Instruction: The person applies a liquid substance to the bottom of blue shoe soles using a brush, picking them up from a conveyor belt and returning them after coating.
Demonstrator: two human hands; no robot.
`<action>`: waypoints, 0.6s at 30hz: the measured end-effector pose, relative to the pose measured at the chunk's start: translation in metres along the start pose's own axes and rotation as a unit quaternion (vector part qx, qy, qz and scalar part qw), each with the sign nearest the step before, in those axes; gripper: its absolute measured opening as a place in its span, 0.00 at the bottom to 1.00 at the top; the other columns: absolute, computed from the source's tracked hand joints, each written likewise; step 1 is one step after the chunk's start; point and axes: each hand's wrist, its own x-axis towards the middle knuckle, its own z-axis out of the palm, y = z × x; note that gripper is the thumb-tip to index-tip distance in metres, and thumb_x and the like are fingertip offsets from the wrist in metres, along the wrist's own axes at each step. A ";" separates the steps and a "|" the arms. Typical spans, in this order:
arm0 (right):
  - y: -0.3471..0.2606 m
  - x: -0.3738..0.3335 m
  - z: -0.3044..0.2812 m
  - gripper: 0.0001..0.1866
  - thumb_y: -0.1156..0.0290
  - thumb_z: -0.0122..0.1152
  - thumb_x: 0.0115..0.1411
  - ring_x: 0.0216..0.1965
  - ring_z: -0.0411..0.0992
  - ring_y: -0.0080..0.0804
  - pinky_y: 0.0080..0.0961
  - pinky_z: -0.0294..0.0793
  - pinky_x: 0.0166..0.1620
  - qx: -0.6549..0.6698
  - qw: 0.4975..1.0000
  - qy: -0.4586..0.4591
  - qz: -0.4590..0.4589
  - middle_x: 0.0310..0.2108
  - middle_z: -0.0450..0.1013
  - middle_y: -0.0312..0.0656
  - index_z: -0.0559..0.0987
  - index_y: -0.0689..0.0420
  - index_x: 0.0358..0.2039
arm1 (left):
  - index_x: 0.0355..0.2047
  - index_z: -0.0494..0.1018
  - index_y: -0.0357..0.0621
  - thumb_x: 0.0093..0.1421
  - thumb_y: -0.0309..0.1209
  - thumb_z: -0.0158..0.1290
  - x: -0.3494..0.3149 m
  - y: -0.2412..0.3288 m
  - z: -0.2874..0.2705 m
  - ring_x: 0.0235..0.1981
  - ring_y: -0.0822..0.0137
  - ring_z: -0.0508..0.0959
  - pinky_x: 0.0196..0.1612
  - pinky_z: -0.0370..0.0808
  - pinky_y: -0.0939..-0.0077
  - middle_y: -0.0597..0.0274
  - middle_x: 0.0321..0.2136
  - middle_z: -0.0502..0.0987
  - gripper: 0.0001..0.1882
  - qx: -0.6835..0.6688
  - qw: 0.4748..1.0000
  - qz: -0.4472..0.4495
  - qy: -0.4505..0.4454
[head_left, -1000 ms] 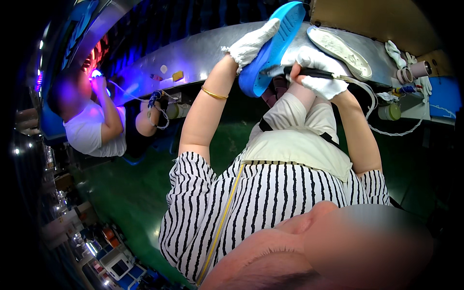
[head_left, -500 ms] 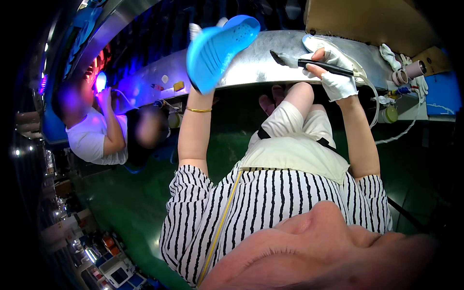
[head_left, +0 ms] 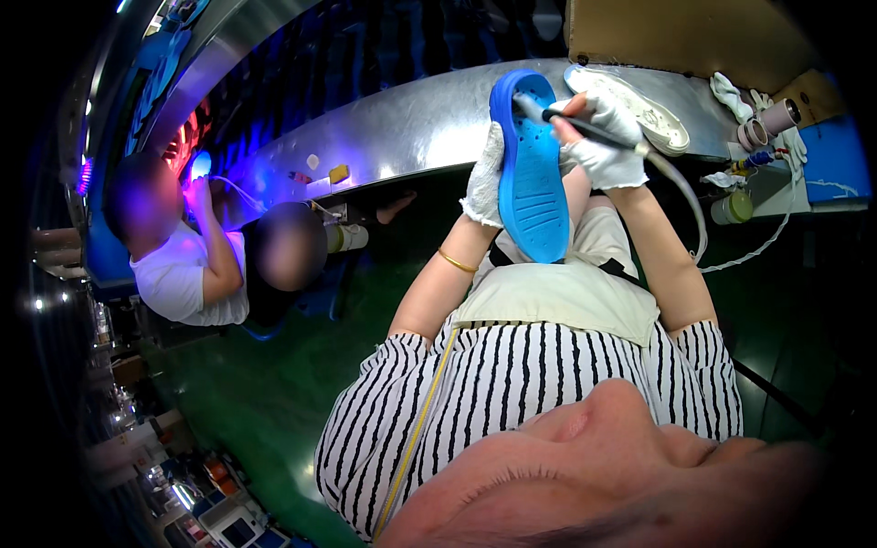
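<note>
My left hand (head_left: 484, 178), in a white glove with bare fingertips hidden behind the edge, is closed on the left side of a blue shoe sole (head_left: 533, 201). The sole stands lengthwise above my lap, its grooved end toward me and its holed inner side showing. In my gloved right hand (head_left: 610, 151) is a black-handled brush (head_left: 594, 131), its grey bristles at the far end of the sole's inside. A clear hose (head_left: 687, 187) runs from the handle's rear. Behind my right hand, a white shoe sole (head_left: 660, 123) lies on the metal bench (head_left: 420, 137).
A cardboard box (head_left: 676, 36) stands behind the bench. Cups (head_left: 778, 119), cloth gloves (head_left: 728, 94) and a green-yellow jar (head_left: 731, 208) are at the right. A yellow block (head_left: 339, 173) lies left. Further left, a co-worker (head_left: 187, 269) holds a glowing blue-white object.
My left hand has brought the blue sole right and toward me, turning its inside to view. The brush has moved slightly and now meets the sole's far end.
</note>
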 end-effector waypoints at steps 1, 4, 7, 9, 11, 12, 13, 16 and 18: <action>0.001 -0.004 0.004 0.09 0.83 0.63 0.48 0.27 0.71 0.19 0.15 0.71 0.31 0.053 0.998 -0.019 0.005 0.26 0.72 0.38 0.73 0.60 0.30 | 0.54 0.61 0.41 0.61 0.53 0.43 0.002 -0.002 -0.002 0.45 0.58 0.73 0.51 0.71 0.63 0.50 0.46 0.70 0.31 -0.008 1.000 0.009 0.005; -0.015 -0.010 0.002 0.10 0.83 0.61 0.50 0.27 0.71 0.18 0.15 0.71 0.32 0.112 0.991 -0.079 0.008 0.27 0.72 0.38 0.72 0.60 0.32 | 0.52 0.63 0.45 0.60 0.55 0.42 0.002 0.004 -0.002 0.42 0.63 0.74 0.48 0.73 0.66 0.56 0.42 0.72 0.30 0.008 0.999 0.041 0.033; -0.003 -0.011 -0.005 0.10 0.82 0.60 0.51 0.26 0.71 0.20 0.17 0.72 0.32 0.073 0.997 -0.013 0.017 0.28 0.73 0.38 0.71 0.59 0.34 | 0.52 0.63 0.46 0.60 0.55 0.42 0.007 0.002 0.008 0.44 0.62 0.72 0.48 0.73 0.67 0.57 0.45 0.71 0.30 0.029 0.994 0.067 0.076; -0.006 -0.007 -0.001 0.11 0.82 0.61 0.50 0.27 0.71 0.21 0.18 0.73 0.33 -0.019 0.999 -0.024 -0.022 0.28 0.73 0.39 0.72 0.59 0.34 | 0.54 0.62 0.45 0.60 0.55 0.42 0.007 0.003 0.014 0.46 0.61 0.71 0.49 0.72 0.66 0.56 0.46 0.70 0.31 0.040 0.995 0.064 0.060; 0.000 -0.009 0.008 0.13 0.84 0.62 0.48 0.29 0.71 0.22 0.18 0.72 0.34 0.059 0.996 -0.071 -0.019 0.28 0.72 0.39 0.72 0.61 0.35 | 0.56 0.59 0.44 0.59 0.58 0.42 0.011 0.003 0.015 0.49 0.58 0.70 0.53 0.69 0.63 0.52 0.49 0.68 0.35 0.108 0.986 0.093 0.091; -0.003 -0.013 0.010 0.14 0.84 0.62 0.48 0.29 0.71 0.22 0.18 0.72 0.34 0.051 0.995 -0.089 -0.009 0.28 0.72 0.39 0.72 0.61 0.35 | 0.56 0.58 0.43 0.59 0.58 0.42 0.011 0.004 0.016 0.50 0.57 0.69 0.54 0.68 0.62 0.52 0.50 0.67 0.35 0.126 0.983 0.104 0.088; -0.008 -0.019 0.011 0.14 0.84 0.62 0.47 0.29 0.71 0.21 0.17 0.71 0.34 0.042 0.993 -0.106 0.001 0.28 0.71 0.39 0.72 0.61 0.35 | 0.57 0.58 0.43 0.59 0.58 0.41 0.011 0.005 0.016 0.50 0.56 0.69 0.55 0.66 0.61 0.52 0.51 0.66 0.36 0.143 0.979 0.116 0.085; -0.010 -0.018 0.003 0.12 0.83 0.61 0.49 0.27 0.69 0.18 0.16 0.71 0.32 0.071 0.989 -0.118 0.046 0.27 0.72 0.39 0.72 0.61 0.36 | 0.57 0.57 0.44 0.57 0.61 0.40 0.012 0.011 0.008 0.50 0.55 0.68 0.55 0.66 0.59 0.51 0.52 0.66 0.39 0.130 0.983 0.096 0.082; -0.007 -0.020 0.007 0.11 0.81 0.62 0.48 0.25 0.70 0.20 0.17 0.71 0.31 0.012 0.998 -0.062 -0.021 0.26 0.73 0.40 0.73 0.61 0.34 | 0.56 0.58 0.44 0.57 0.63 0.39 0.017 0.011 0.008 0.48 0.55 0.70 0.53 0.68 0.59 0.50 0.50 0.68 0.39 0.136 0.981 0.111 0.087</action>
